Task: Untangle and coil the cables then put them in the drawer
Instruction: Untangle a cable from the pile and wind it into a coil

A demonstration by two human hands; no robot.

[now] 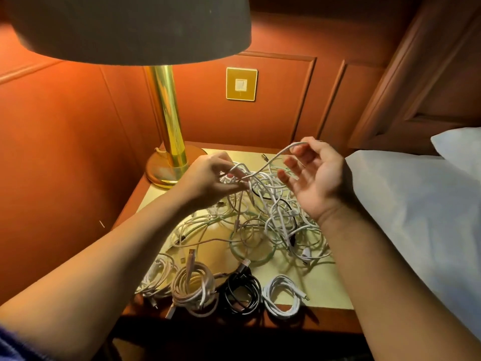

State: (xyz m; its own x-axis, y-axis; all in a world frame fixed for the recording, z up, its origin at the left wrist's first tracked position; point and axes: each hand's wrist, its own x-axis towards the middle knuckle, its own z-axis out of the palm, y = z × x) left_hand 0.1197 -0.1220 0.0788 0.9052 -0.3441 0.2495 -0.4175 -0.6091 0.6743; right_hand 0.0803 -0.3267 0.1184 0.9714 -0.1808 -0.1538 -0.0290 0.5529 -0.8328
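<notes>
Cables (263, 212) lie in a white, green and black tangle mid-table, with four coiled bundles (223, 290) lined along the near edge. Your left hand (208, 178) pinches a white strand (263, 166) that runs up to your right hand (317, 175), whose thumb and forefinger seem to hold it, other fingers loose. Table (312, 282) stands beside a bed (416, 204), under a brass lamp (169, 121); shade cut off above.
</notes>
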